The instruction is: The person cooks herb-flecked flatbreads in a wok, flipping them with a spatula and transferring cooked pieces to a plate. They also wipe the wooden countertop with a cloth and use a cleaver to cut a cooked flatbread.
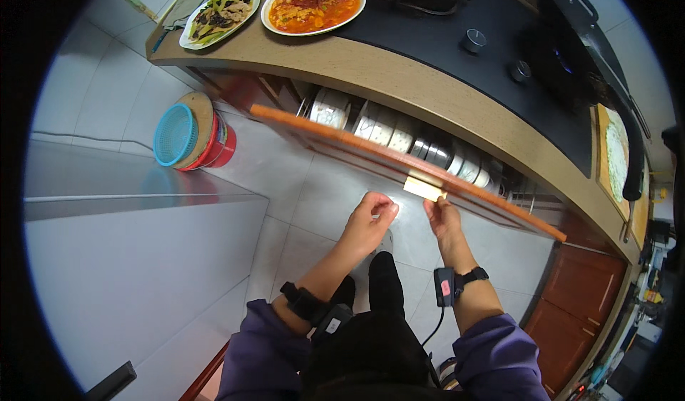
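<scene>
A wooden drawer front (348,143) stands pulled out below the counter, with bowls and plates (382,131) upright in a rack behind it. My right hand (444,216) has its fingertips at the end of the drawer's metal handle (424,188); the grip's closure is hard to make out. My left hand (372,219) is raised to the left of the handle, fingers curled with thumb and fingertips close together, and no object shows in it. On the counter above are an oval plate of stir-fried celery and meat (222,17) and a plate of red saucy food (314,6).
A black wok (583,42) sits over a blue flame on the hob (428,42). Chopped greens lie on a cutting board (607,160) at the right. On the floor at left stands a red bucket (222,144) with a blue basket (174,134) on its lid.
</scene>
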{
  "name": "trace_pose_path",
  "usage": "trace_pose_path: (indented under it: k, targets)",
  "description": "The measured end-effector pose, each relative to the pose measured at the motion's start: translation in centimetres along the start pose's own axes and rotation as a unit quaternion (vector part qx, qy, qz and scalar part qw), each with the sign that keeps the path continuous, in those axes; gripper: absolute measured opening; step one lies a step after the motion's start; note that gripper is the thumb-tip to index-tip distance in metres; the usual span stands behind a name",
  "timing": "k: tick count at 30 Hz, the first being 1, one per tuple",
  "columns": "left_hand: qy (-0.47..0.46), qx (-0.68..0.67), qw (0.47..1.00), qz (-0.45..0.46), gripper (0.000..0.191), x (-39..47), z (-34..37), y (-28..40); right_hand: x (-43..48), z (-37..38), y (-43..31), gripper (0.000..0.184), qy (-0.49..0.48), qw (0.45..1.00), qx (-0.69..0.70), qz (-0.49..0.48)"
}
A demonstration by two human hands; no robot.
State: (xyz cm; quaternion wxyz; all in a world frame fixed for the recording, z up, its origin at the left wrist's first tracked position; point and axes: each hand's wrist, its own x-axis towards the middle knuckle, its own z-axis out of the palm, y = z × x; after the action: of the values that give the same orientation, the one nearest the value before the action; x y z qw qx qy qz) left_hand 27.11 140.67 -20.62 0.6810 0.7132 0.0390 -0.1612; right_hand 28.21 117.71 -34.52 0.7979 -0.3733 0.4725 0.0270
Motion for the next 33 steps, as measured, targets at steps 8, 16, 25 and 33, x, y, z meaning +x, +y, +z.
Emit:
trace_pose_path:
  k: [8,16,25,33]
  targets:
    - [-0.007,-0.125,0.961,-0.247,0.038,-3.0,0.5,0.5,-19.4,-1.2,-6.8,0.022,-0.392,0.737,-0.534,0.136]
    - [-0.004,-0.129,0.955,-0.269,0.034,-10.4,-0.6,-2.5,-4.4,-8.3,-14.9,0.021,0.003,0.777,-0.61,-0.157]
    - [-0.106,-0.077,0.927,-0.352,0.041,-10.9,-4.2,-2.1,10.1,-7.0,-14.1,0.042,0.25,0.626,-0.707,-0.212]
    - [-0.094,-0.101,0.898,-0.417,0.051,-10.2,-3.7,0.1,13.5,-12.6,-14.8,0.047,0.169,0.739,-0.63,-0.168]
